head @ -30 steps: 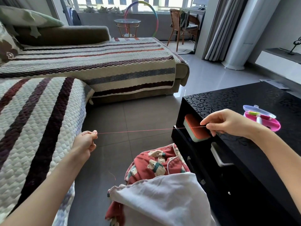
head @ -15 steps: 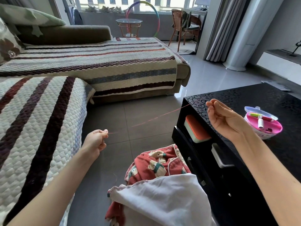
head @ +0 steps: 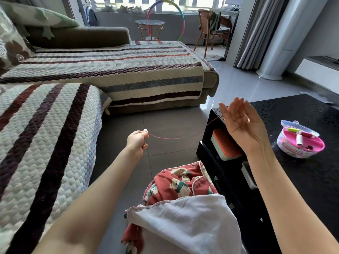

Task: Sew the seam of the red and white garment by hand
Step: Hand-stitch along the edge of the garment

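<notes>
Now, head view: the only view, looking down over both forearms to the lap.
Left hand: clenched, with thumb and forefinger pinching one end of the red thread.
Right hand: palm up, fingers nearly straight and released. The thread reaches its finger side, but I cannot tell whether it lies over a finger.
Thread axis: runs left to right between the hands, sagging in the middle and rising toward the right hand.
Garment: red bear print with a white lining, bunched on the lap. It lies below and between the hands and touches neither.
Nearer hand: probably the left, which hangs lower and closer to the garment's upper edge.
Needle: not discernible.
Sewing kit: pink box with its lid open, on the black table, to the right of the right hand and apart from it.
Coming move (judgement): both hands must come down and inward to bring the thread to the seam.
Change, one second back: the thread was taut and level then, and the right hand pinched it knuckles-up.
Change, now: that hand has turned over and opened, the thread hangs slack, and the hands are closer together. The garment has not moved.
</notes>
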The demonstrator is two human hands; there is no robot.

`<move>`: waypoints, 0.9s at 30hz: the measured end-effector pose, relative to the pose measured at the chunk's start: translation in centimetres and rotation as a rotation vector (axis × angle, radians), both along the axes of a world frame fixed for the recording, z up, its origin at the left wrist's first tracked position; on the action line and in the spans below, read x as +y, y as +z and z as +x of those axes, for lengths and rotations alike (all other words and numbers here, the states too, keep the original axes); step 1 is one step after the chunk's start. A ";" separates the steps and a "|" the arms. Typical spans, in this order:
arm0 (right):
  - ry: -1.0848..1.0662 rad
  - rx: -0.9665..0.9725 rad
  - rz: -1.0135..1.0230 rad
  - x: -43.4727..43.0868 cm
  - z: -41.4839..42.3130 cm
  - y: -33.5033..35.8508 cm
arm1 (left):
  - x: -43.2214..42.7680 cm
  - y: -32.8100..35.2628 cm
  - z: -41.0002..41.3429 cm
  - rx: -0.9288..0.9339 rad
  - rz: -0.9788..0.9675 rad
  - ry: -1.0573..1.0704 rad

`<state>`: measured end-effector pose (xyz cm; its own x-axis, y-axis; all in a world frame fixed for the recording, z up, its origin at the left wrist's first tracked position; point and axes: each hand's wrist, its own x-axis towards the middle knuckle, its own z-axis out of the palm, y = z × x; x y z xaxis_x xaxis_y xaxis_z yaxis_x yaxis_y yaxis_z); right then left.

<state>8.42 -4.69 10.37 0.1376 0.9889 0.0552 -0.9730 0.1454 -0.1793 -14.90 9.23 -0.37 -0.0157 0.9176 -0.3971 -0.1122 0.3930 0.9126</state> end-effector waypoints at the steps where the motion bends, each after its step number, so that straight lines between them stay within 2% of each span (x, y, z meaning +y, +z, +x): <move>1: 0.012 0.024 0.012 0.2 0.1 0.0 | 0.1 -0.1 0.3 0.003 0.014 -0.022; 4: 0.069 0.020 0.001 0.5 -0.2 0.2 | -0.7 0.4 0.7 0.080 0.151 -0.294; 7: 0.080 -0.176 -0.105 0.6 -1.5 0.6 | -1.1 0.7 -0.1 0.232 0.163 -0.622; 9: 0.043 -0.421 -0.179 0.6 -2.4 0.2 | -0.9 0.4 -1.5 0.357 0.229 -0.620; 12: 0.066 -0.897 -0.192 -0.6 -4.4 -1.0 | -1.3 -0.6 -5.0 0.644 0.329 -0.441; 13: 0.116 -1.059 -0.185 -1.1 -5.5 -1.9 | -1.8 -1.5 -6.4 0.685 0.333 -0.403; 15: 0.206 -1.351 -0.148 -2.0 -7.9 -3.4 | -3.6 -2.6 -8.8 0.618 0.326 -0.453; 18: 0.239 -1.788 -0.078 -2.8 -11.5 -6.6 | -7.6 -3.5 -11.1 0.437 0.197 -0.611; 21: 0.294 -2.145 -0.022 -2.9 -13.9 -10.1 | -11.0 -4.7 -12.8 0.321 0.112 -0.735; 24: 0.392 -2.361 0.020 -3.1 -15.5 -11.6 | -13.1 -5.7 -13.5 0.224 0.086 -0.788; 27: 0.403 -2.488 0.109 -3.2 -16.7 -12.5 | -14.1 -6.8 -13.6 0.202 0.052 -0.727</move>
<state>-8.29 -7.91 -2.13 -0.3108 0.9247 -0.2196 0.8647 0.1792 -0.4693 -28.49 -4.85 -7.16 0.5326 0.7423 -0.4065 0.3298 0.2603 0.9075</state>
